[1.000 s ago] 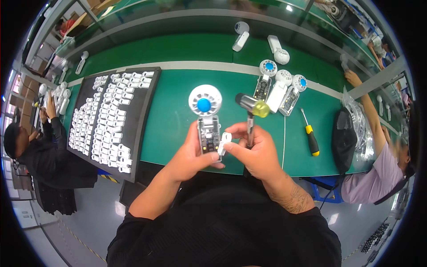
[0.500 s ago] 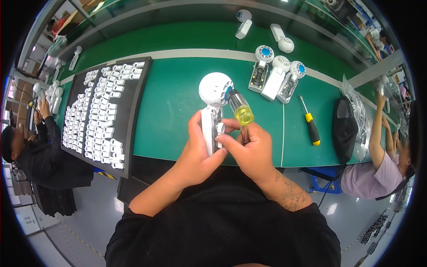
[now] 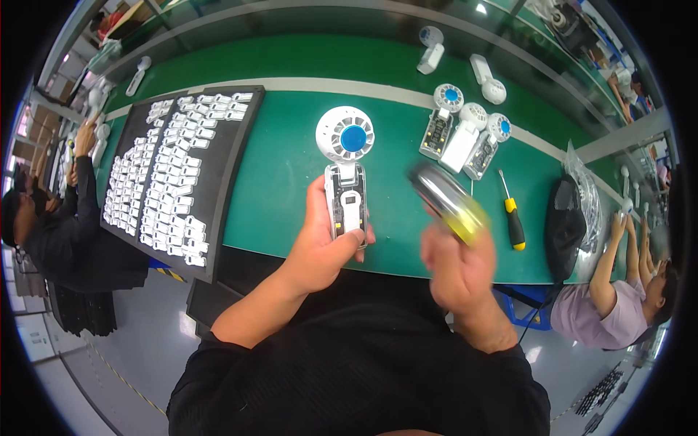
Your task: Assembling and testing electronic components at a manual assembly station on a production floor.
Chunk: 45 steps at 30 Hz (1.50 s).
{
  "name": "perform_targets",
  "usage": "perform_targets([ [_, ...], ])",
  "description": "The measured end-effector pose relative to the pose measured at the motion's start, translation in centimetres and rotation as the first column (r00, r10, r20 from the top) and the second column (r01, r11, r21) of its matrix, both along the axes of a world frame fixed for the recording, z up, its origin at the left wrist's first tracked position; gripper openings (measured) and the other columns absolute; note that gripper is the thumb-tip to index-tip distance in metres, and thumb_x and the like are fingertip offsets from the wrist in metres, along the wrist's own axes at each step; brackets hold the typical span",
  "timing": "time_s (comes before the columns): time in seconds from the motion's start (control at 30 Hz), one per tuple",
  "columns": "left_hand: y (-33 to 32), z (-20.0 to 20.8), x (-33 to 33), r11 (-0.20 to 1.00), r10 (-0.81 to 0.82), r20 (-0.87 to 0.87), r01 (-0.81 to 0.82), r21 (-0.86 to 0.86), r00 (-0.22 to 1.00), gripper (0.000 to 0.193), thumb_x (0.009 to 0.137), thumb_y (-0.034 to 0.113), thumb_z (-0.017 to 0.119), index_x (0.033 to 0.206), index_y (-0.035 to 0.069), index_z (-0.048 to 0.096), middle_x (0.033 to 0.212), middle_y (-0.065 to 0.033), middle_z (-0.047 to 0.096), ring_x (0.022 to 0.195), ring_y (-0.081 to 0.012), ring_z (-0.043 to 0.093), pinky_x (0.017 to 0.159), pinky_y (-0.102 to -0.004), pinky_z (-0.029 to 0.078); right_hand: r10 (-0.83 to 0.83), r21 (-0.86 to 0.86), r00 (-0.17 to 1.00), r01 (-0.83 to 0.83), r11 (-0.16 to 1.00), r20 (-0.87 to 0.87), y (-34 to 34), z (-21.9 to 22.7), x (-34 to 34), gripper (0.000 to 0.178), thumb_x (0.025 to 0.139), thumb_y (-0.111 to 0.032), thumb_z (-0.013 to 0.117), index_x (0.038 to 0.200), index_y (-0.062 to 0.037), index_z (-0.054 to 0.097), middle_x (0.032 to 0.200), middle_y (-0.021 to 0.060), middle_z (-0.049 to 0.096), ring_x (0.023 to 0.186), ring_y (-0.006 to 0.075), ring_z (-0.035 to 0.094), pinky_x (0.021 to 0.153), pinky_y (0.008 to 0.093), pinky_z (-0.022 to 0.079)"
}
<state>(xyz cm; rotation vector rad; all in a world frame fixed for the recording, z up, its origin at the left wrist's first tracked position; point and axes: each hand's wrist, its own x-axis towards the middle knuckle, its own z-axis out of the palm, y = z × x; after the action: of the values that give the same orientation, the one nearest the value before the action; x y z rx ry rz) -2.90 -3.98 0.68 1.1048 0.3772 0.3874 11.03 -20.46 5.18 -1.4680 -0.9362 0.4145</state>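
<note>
My left hand [image 3: 320, 236] grips a white handheld fan [image 3: 347, 156] by its handle, thumb pressed near the handle's lower end. The fan stands head away from me, its round blue centre facing up. Inside the uncovered handle, dark electronics surround a small white clip-like part [image 3: 351, 211]. To the right, my right hand [image 3: 459, 261] is closed round the handle of a small mallet [image 3: 447, 200], blurred by motion. Its head is see-through, dark at one end and yellow at the other. The mallet is apart from the fan.
A black tray [image 3: 233, 171] of small white parts lies left. Several fans, including an opened one [image 3: 438, 134], rest at the back right. Nearer are a yellow-black screwdriver [image 3: 513, 218] and a black bag [image 3: 562, 218]. Other people work at both sides.
My right hand has left the fan's handle and swung right, raising the mallet. The fan has turned in my left hand, so its blue centre and open handle now face up.
</note>
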Motion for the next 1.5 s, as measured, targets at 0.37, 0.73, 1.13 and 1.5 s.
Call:
perform_targets([
  [0.37, 0.7, 1.0, -0.5, 1.0, -0.019, 0.0, 0.019, 0.02, 1.0, 0.08, 0.089, -0.006, 0.051, 0.155, 0.007, 0.009, 0.116, -0.0123, 0.051, 0.092, -0.0164, 0.062, 0.062, -0.0288, 0.053, 0.171, -0.207, 0.876, -0.084, 0.975, 0.451, -0.3, -0.4, 0.2, 0.035, 0.093, -0.007, 0.066, 0.128, -0.0081, 0.067, 0.082, 0.0107, 0.067, 0.067, 0.0318, 0.065, 0.062, 0.0372, 0.054],
  [0.73, 0.4, 0.0, -1.0, 1.0, -0.001, 0.037, 0.001, -0.004, 0.999, 0.08, 0.084, -0.006, 0.052, 0.155, 0.01, 0.019, 0.116, -0.0119, 0.052, 0.091, -0.0203, 0.063, 0.059, -0.0318, 0.052, 0.099, 0.404, 0.92, -0.261, 0.877, 0.38, -3.9, 0.6, -0.8, 0.036, 0.101, -0.029, 0.066, 0.125, -0.0044, 0.057, 0.072, 0.0062, 0.058, 0.065, 0.0194, 0.061, 0.055, 0.033, 0.047],
  [1.13, 0.2, 0.3, -1.1, 1.0, -0.016, 0.034, 0.016, 0.011, 0.999, 0.077, 0.084, -0.006, 0.053, 0.153, 0.009, 0.022, 0.116, -0.0116, 0.053, 0.091, -0.0201, 0.063, 0.059, -0.032, 0.053, -0.032, 0.223, 0.925, -0.058, 0.973, 0.377, -3.2, 2.1, -0.7, 0.025, 0.089, -0.001, 0.073, 0.112, 0.001, 0.063, 0.089, 0.0133, 0.067, 0.078, 0.0268, 0.067, 0.069, 0.038, 0.055],
  [1.5, 0.3, 2.4, 0.0, 0.998, -0.054, 0.039, 0.053, 0.043, 0.998, 0.065, 0.092, -0.002, 0.052, 0.151, 0.006, 0.025, 0.113, -0.0109, 0.056, 0.088, -0.0177, 0.064, 0.065, -0.032, 0.055, -0.106, 0.103, 0.766, 0.052, 0.993, 0.634, 0.9, 1.4, 1.3, 0.041, 0.08, 0.007, 0.073, 0.119, -0.0057, 0.074, 0.091, 0.0118, 0.074, 0.075, 0.0249, 0.07, 0.068, 0.0336, 0.053],
])
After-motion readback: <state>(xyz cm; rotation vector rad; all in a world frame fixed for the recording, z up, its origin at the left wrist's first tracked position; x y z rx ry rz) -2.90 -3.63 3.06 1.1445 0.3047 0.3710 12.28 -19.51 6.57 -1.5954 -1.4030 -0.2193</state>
